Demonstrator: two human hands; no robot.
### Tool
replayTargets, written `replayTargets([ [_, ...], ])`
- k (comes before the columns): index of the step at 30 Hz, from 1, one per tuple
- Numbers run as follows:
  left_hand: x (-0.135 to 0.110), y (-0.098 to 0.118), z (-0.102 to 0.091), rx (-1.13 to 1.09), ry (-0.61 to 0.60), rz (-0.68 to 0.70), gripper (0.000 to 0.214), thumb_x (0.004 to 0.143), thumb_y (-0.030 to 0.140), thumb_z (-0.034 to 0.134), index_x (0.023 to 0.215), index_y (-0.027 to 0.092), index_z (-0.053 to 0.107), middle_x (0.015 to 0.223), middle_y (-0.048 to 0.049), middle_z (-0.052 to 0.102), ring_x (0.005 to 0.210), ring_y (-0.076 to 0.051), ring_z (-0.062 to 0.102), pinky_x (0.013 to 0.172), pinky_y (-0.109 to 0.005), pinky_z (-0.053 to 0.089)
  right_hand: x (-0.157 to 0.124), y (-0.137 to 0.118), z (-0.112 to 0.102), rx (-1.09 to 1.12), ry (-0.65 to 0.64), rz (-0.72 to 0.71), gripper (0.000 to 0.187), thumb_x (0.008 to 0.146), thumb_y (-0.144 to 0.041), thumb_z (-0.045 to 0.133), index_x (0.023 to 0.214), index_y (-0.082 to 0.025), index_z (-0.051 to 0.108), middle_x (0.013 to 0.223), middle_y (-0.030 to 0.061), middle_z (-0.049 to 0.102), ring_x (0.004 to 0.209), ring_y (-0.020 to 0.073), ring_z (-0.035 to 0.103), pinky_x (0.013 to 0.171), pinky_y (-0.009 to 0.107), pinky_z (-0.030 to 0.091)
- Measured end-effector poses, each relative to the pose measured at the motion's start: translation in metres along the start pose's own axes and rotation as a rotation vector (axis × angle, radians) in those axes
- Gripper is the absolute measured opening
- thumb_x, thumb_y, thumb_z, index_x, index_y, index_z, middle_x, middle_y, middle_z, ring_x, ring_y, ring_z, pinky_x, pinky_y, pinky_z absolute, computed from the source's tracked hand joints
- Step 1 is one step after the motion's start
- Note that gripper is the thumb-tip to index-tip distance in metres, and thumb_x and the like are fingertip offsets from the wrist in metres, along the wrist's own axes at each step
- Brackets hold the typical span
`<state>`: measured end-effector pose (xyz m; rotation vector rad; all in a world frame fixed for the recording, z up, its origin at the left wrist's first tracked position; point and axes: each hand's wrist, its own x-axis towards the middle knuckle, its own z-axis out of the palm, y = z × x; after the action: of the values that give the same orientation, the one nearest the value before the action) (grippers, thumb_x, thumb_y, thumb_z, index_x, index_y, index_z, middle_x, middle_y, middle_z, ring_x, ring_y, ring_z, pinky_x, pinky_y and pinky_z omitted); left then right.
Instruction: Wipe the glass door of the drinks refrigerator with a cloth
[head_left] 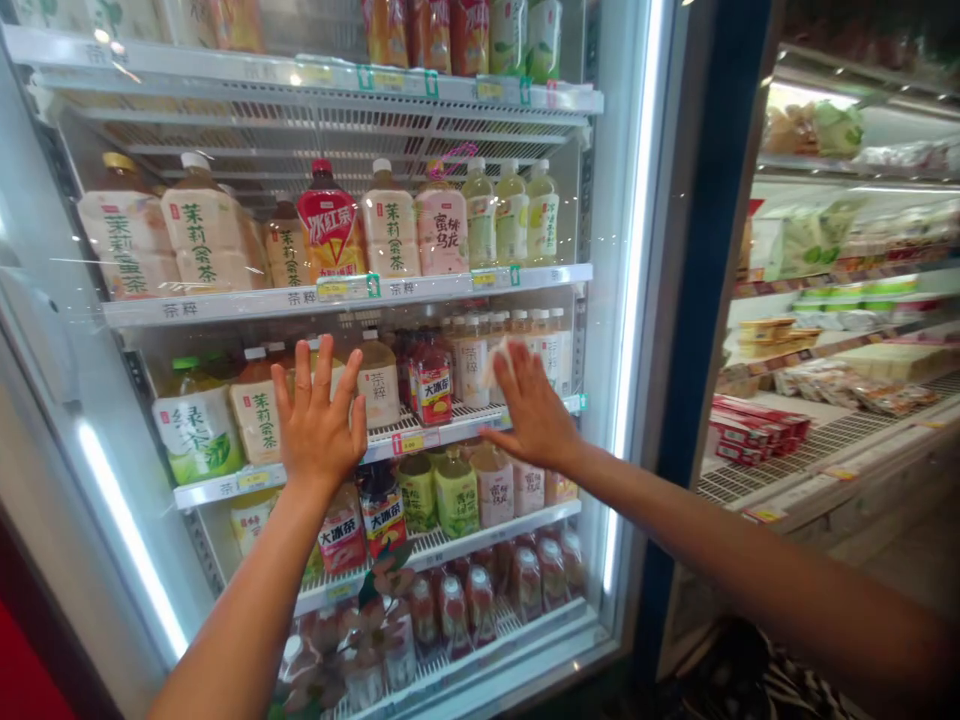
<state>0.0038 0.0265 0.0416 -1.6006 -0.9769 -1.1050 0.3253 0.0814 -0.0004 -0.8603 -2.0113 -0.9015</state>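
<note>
My left hand [319, 425] lies flat against the glass door [480, 445] of a lit drinks fridge, its fingers spread and nothing in it. To the right, my right hand [536, 410] presses a crumpled white tissue [491, 370] to the same glass. The tissue shows beside the fingertips; the hand covers the rest. Behind the door, shelves hold bottled drinks, among them a bottle of green tea [196, 425] left of my left hand and a dark red tea bottle [433, 385] between both hands.
A bright light strip [634, 260] runs down the fridge's right side. Further right, an open chilled display [825, 400] holds packaged food, including red boxes [757, 428]. Dark patterned fabric [750, 680] shows at the lower right. Pink marks [459, 152] appear on the upper glass.
</note>
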Motion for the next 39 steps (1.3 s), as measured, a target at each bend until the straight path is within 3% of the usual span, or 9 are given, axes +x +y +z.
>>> replayTargets([
  [4, 0.0, -0.001, 0.001, 0.012, -0.011, 0.004, 0.073, 0.096, 0.03, 0.054, 0.162, 0.036, 0.022, 0.172, 0.0022, 0.011, 0.161, -0.024, 0.003, 0.132, -0.055, 0.0, 0.022, 0.006, -0.002, -0.038, 0.088, 0.177, 0.111, 0.096, -0.068, 0.045, 0.157, -0.016, -0.032, 0.167, 0.0102, -0.032, 0.158, 0.0394, -0.011, 0.127, 0.066, 0.012],
  [10, 0.0, -0.002, 0.001, 0.031, 0.0, 0.02, 0.076, 0.095, 0.029, 0.056, 0.162, 0.037, 0.022, 0.172, 0.0016, 0.012, 0.161, -0.025, 0.005, 0.131, -0.056, 0.003, -0.093, -0.046, 0.039, 0.053, -0.06, -0.013, 0.107, 0.094, -0.07, 0.046, 0.164, -0.012, -0.011, 0.171, 0.0148, -0.016, 0.159, 0.0383, -0.004, 0.124, 0.063, 0.028],
  [18, 0.0, -0.001, -0.001, 0.05, -0.01, 0.016, 0.076, 0.094, 0.029, 0.056, 0.162, 0.037, 0.023, 0.172, 0.003, 0.01, 0.161, -0.023, 0.003, 0.132, -0.053, 0.0, 0.054, 0.039, -0.015, -0.09, 0.138, 0.228, 0.107, 0.099, -0.067, 0.039, 0.156, -0.015, -0.035, 0.168, 0.0121, -0.029, 0.158, 0.0382, -0.011, 0.128, 0.064, 0.012],
  [20, 0.0, -0.001, 0.0, 0.057, -0.012, 0.021, 0.076, 0.094, 0.029, 0.056, 0.162, 0.036, 0.023, 0.172, 0.0025, 0.009, 0.161, -0.023, 0.003, 0.132, -0.053, 0.0, 0.026, 0.022, -0.004, -0.059, 0.13, 0.229, 0.108, 0.098, -0.069, 0.039, 0.157, -0.014, -0.031, 0.168, 0.0127, -0.028, 0.158, 0.0393, -0.011, 0.127, 0.065, 0.013],
  [24, 0.0, -0.001, 0.0, 0.062, -0.009, 0.027, 0.077, 0.094, 0.028, 0.057, 0.162, 0.035, 0.023, 0.172, 0.0017, 0.01, 0.161, -0.023, 0.002, 0.132, -0.053, 0.0, -0.088, -0.031, 0.035, 0.056, 0.005, 0.165, 0.107, 0.095, -0.071, 0.043, 0.163, -0.013, -0.017, 0.171, 0.0149, -0.021, 0.159, 0.0407, -0.005, 0.124, 0.067, 0.023],
  [26, 0.0, -0.001, 0.0, 0.057, -0.012, 0.029, 0.077, 0.094, 0.028, 0.057, 0.162, 0.035, 0.023, 0.172, 0.0014, 0.01, 0.161, -0.022, 0.001, 0.132, -0.052, 0.0, -0.106, -0.034, 0.039, 0.07, -0.036, 0.135, 0.106, 0.096, -0.069, 0.045, 0.163, -0.014, -0.015, 0.171, 0.0146, -0.019, 0.159, 0.0395, -0.005, 0.124, 0.065, 0.026],
  [32, 0.001, -0.001, -0.001, 0.043, -0.025, 0.013, 0.075, 0.095, 0.028, 0.056, 0.162, 0.036, 0.023, 0.172, 0.0008, 0.01, 0.161, -0.023, 0.001, 0.132, -0.053, -0.001, 0.029, 0.037, -0.003, -0.029, 0.142, 0.29, 0.102, 0.099, -0.07, 0.032, 0.156, -0.017, -0.033, 0.167, 0.0099, -0.033, 0.158, 0.0368, -0.015, 0.127, 0.066, 0.01],
  [34, 0.001, -0.001, -0.001, 0.041, -0.027, 0.011, 0.075, 0.095, 0.028, 0.056, 0.162, 0.036, 0.023, 0.172, 0.0009, 0.01, 0.161, -0.023, 0.001, 0.132, -0.054, 0.0, 0.043, 0.038, -0.006, -0.033, 0.164, 0.303, 0.102, 0.099, -0.071, 0.03, 0.156, -0.016, -0.034, 0.167, 0.01, -0.034, 0.157, 0.037, -0.016, 0.127, 0.066, 0.008],
  [39, 0.0, -0.001, 0.0, 0.029, -0.026, 0.001, 0.073, 0.096, 0.03, 0.054, 0.161, 0.036, 0.024, 0.172, 0.0015, 0.011, 0.161, -0.024, 0.003, 0.132, -0.056, 0.001, -0.057, -0.028, 0.028, 0.059, 0.064, 0.239, 0.103, 0.098, -0.07, 0.038, 0.162, -0.015, -0.021, 0.169, 0.0123, -0.026, 0.159, 0.0383, -0.01, 0.126, 0.066, 0.015],
])
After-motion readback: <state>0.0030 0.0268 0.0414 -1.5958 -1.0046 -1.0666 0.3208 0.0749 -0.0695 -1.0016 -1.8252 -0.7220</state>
